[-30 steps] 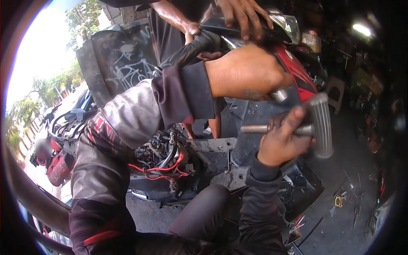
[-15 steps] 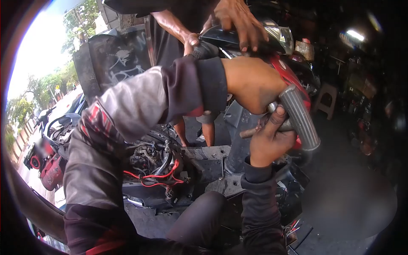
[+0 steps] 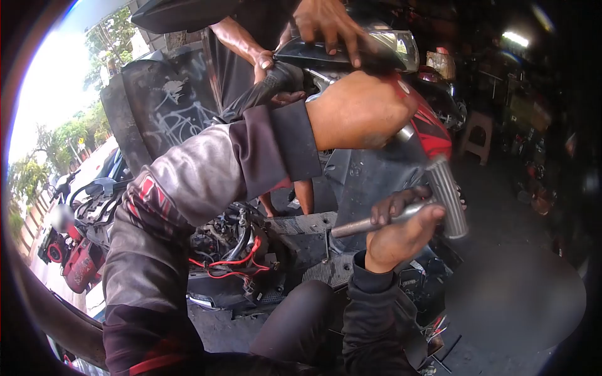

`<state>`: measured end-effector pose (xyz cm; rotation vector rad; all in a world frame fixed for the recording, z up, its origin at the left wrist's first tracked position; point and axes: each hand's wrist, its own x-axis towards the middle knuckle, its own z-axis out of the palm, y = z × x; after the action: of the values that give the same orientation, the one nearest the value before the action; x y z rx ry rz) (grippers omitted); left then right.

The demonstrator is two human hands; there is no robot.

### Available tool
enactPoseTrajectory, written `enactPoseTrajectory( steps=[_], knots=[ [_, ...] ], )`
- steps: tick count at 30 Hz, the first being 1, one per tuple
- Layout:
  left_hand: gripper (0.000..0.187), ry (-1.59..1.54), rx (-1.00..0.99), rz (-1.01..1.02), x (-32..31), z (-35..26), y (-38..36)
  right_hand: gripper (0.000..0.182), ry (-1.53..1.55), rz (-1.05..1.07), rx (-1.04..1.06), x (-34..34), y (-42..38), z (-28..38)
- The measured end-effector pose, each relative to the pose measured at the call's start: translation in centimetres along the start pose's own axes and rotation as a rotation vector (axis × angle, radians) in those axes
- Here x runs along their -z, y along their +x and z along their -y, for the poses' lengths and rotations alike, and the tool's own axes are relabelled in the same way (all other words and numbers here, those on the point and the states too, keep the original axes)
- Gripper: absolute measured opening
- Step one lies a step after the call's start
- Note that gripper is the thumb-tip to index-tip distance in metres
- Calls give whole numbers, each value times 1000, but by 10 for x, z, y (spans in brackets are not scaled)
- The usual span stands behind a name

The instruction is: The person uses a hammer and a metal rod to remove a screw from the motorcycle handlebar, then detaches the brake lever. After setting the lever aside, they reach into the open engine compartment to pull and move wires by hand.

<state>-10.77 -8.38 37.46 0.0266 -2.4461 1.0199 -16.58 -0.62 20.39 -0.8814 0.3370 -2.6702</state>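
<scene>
The back of my left hand (image 3: 357,113) faces me in front of the scooter's red and black front panel (image 3: 433,128). It is closed; a short shiny metal end (image 3: 406,133) shows at its lower edge, but the rest of what it grips is hidden. Lower right, my right hand (image 3: 401,235) has its fingers around a metal rod (image 3: 354,227), its thumb stretched out. A ribbed grey cylinder (image 3: 448,197) lies crosswise at the rod's right end. The two hands are apart.
A co-worker's hands (image 3: 332,28) rest on the scooter's dark top cover and a grip. Below are an exposed engine area (image 3: 222,235) with red wires (image 3: 229,266) and a footboard (image 3: 326,269). A stool (image 3: 478,135) stands right, a graffitied dark panel (image 3: 157,94) left.
My hands have moved apart. My left hand is higher and farther left; my right hand has lowered with the rod and ribbed cylinder. The view has shifted slightly.
</scene>
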Motion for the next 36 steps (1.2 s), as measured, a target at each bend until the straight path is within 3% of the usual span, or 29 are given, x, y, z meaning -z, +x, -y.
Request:
enactPoseTrajectory(
  steps=[5,7,8,11,14,17,19,20,23,26,28,31,33,35,36],
  knots=[
    [33,-40,11,-75,-3,1,-2,56,-3,-44,-27,-9,16,-10],
    [34,-18,31,73,-4,1,-5,52,-57,-10,53,-10,25,-18],
    [34,-19,32,76,-5,1,-6,41,-17,-59,27,-13,32,-22],
    [33,-26,35,78,-5,1,-8,34,-167,-78,-12,-28,49,-20],
    [27,-4,26,70,-5,2,-4,35,-121,-36,-4,-31,47,-24],
    [22,-152,-5,200,2,13,6,37,-131,-35,36,-33,44,-27],
    [19,-311,80,566,5,15,21,37,-169,-41,43,-35,43,-27],
    [19,-219,68,452,7,14,15,37,-168,-37,45,-35,44,-27],
    [20,-95,85,394,13,6,7,36,-158,-13,41,-30,44,-26],
    [21,-58,54,299,11,3,4,48,-305,71,51,-17,38,-20],
    [19,-72,28,273,5,6,5,63,106,52,33,-10,31,-14],
    [16,-46,27,263,-4,8,2,72,51,-116,128,-1,23,-8],
    [17,5,4,293,-2,8,1,65,41,-144,180,1,14,-24],
    [19,-24,3,300,-1,7,2,59,-330,95,44,3,7,-37],
    [18,-29,9,300,-2,6,1,52,-195,55,-107,5,8,-28]
  ],
)
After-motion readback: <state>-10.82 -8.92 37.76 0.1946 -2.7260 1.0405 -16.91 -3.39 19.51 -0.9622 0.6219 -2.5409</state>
